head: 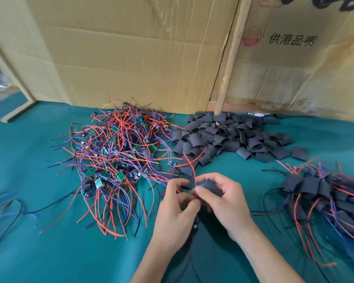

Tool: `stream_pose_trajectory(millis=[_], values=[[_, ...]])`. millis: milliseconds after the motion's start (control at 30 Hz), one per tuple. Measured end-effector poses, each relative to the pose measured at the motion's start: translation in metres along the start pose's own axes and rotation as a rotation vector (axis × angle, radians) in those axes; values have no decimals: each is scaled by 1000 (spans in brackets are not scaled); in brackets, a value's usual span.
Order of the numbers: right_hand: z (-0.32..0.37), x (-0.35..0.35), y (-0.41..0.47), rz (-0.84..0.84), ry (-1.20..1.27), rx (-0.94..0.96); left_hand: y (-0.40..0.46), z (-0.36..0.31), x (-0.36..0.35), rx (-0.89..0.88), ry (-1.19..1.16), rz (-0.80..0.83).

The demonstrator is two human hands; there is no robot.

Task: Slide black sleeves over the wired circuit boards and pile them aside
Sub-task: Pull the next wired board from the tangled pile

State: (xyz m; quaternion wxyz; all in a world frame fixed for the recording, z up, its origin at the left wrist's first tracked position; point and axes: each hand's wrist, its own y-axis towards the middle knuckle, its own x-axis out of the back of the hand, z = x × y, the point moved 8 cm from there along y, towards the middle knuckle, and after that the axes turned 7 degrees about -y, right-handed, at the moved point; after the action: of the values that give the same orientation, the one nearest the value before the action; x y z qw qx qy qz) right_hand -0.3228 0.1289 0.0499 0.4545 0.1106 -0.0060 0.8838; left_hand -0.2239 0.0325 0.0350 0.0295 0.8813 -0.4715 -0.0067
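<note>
A tangled heap of small green circuit boards with red, blue and black wires lies left of centre on the green cloth. Behind my hands spreads a pile of loose black sleeves. At the right lies a pile of sleeved boards with wires trailing out. My right hand pinches a black sleeve between thumb and fingers. My left hand grips a wired board, mostly hidden by the palm; its red wire rises between my hands and black wires hang below.
Upright cardboard sheets wall off the back of the table, with a wooden strip leaning between them. More wires show at the far left edge. Green cloth covers the table.
</note>
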Motion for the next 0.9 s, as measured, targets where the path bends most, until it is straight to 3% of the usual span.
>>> stream_pose_trajectory(millis=[100, 267, 333, 467, 633, 800, 900], values=[[4, -2, 0, -24, -93, 50, 5, 4, 3, 70, -77, -99], [9, -10, 1, -42, -310, 169, 15, -5, 5, 41, 181, -307], [2, -4, 4, -64, -261, 130, 15, 0, 6, 64, 289, -346], [-15, 15, 16, -180, 98, -57, 15, 4, 4, 57, 425, -372], [-9, 34, 13, -352, -148, 47, 13, 1, 1, 31, 428, -372], [-6, 21, 16, -270, -230, 108, 14, -3, 0, 24, 502, -388], [-6, -1, 14, -87, -142, 127, 14, -2, 1, 33, 493, -407]])
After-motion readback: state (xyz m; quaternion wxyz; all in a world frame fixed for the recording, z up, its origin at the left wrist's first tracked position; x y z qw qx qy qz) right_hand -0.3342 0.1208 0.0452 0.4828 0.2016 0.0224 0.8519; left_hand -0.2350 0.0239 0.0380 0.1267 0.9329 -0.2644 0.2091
